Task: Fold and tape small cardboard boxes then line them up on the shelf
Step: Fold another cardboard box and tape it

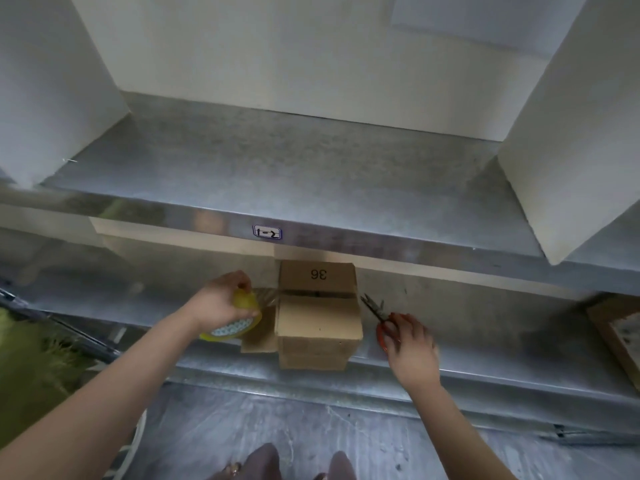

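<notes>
A small brown cardboard box (318,318) marked "36" stands on the lower metal shelf (467,317), its top flaps folded shut with a narrow gap between them. My left hand (218,301) grips a yellowish roll of clear tape (239,327) just left of the box, and a strip of tape (266,296) stretches from the roll towards the box's top left edge. My right hand (408,344) holds red-handled scissors (379,315) on the shelf right of the box, blades open and pointing at the box.
An upper metal shelf (277,168) labelled "1-2" carries large white boxes at left (52,84) and right (571,133). A flat cardboard piece (258,337) lies under the tape roll. Another cardboard item (620,334) sits at the far right of the lower shelf.
</notes>
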Action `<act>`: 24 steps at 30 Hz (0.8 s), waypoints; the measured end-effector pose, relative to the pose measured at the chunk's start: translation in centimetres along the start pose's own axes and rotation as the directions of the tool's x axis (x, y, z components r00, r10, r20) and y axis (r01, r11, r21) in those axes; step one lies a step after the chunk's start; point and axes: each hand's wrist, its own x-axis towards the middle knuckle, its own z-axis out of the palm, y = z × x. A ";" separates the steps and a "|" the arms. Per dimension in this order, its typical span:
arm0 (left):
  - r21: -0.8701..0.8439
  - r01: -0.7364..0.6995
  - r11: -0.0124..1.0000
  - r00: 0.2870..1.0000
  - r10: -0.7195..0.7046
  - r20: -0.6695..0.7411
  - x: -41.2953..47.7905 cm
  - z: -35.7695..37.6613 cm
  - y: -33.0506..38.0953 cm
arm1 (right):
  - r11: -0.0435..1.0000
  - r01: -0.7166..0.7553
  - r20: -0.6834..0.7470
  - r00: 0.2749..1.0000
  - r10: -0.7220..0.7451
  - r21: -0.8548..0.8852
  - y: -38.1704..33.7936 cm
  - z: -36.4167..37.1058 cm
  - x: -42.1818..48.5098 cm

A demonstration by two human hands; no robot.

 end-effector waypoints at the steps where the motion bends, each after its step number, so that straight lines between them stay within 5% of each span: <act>1: -0.003 0.001 1.000 1.000 -0.001 0.011 0.1 -0.1 -0.1 | 0.999 0.035 -0.040 0.999 -0.035 0.007 -0.4 -0.4 -0.6; 5: 0.024 -0.013 1.000 0.997 0.011 0.072 0.6 -0.5 -0.7 | 0.975 0.194 -0.191 0.967 -0.170 0.113 -4.4 -2.5 -3.1; 9: 0.001 -0.050 0.999 0.994 0.049 0.093 1.3 -0.8 -1.3 | 0.955 0.261 -0.065 0.965 -0.254 0.138 -9.9 -2.8 -3.3; 20: 0.047 -0.117 0.992 0.981 0.108 0.162 3.3 -3.1 -6.0 | 0.959 0.128 0.112 0.981 -0.160 0.252 -12.0 -2.1 -2.0; 24: -0.002 -0.144 0.990 0.976 0.143 0.164 3.1 -4.3 -6.7 | 0.989 0.120 0.134 0.982 -0.130 0.084 -12.9 -3.0 -2.3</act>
